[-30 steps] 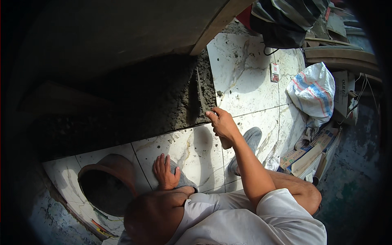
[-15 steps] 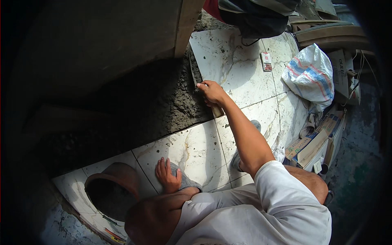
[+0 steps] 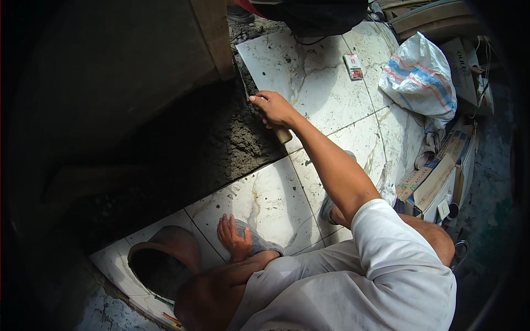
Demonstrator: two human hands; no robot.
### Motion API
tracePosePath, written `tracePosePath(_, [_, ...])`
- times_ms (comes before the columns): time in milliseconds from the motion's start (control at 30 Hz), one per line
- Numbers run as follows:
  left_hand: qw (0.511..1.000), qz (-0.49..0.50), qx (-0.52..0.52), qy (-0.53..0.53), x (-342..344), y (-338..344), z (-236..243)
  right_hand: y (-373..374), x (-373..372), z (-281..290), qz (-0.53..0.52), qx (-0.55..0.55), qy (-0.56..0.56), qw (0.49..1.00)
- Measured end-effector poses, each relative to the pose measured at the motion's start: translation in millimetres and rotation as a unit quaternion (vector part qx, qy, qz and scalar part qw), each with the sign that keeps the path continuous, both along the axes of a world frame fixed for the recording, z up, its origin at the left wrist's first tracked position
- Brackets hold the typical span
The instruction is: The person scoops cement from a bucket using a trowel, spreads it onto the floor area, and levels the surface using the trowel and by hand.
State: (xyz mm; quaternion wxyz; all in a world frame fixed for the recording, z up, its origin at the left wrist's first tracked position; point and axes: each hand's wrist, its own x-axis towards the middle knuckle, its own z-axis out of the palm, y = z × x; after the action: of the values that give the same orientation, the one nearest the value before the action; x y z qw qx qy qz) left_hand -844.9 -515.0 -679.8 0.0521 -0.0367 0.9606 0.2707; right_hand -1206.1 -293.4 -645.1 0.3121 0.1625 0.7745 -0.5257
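Note:
My right hand (image 3: 273,110) is wrapped round the wooden handle (image 3: 284,135) of a trowel. Its thin blade shows edge-on (image 3: 246,85), running along the edge of a white marbled tile (image 3: 281,60). To the left of that edge lies a bed of wet grey mortar (image 3: 243,138), much of it in deep shadow. Nearer to me, my left hand (image 3: 235,238) holds nothing; its fingers are stretched out over the tiled floor beside my foot. A round brown bucket (image 3: 182,245) stands tilted left of it, its inside dark.
A large dark board (image 3: 127,55) rises at the upper left. Another person's dark clothing (image 3: 326,14) shows at the top. A small card-like pack (image 3: 352,66) lies on the tiles. At right are a white woven sack (image 3: 419,80), cardboard boxes (image 3: 428,174) and curved wooden pieces (image 3: 433,19).
My right hand and the trowel have moved a little farther away along the tile edge. The whole view has shifted slightly. My left hand stays by my foot.

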Motion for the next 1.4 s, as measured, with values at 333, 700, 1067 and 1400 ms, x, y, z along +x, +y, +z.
tracePosePath(333, [1.000, -0.005, -0.020, -0.006, 6.7, 1.6, -4.3, -11.1, -2.0, -5.4, -0.020, -0.022, -0.016, 0.999])
tracePosePath(700, [1.000, -0.010, -0.005, -0.007, -0.2, -0.7, -5.1, 0.0, 5.1, -7.6, -0.016, -0.023, -0.002, 1.000])
tracePosePath(1067, [1.000, 0.005, -0.006, -0.023, -6.1, 5.8, -7.6, 21.7, 5.0, -40.8, 0.078, 0.154, 0.050, 0.984])
tracePosePath(1400, [1.000, 0.002, -0.016, -0.005, -2.8, -5.7, 4.5, 9.8, 73.9, 11.0, -0.023, -0.130, -0.187, 0.973])
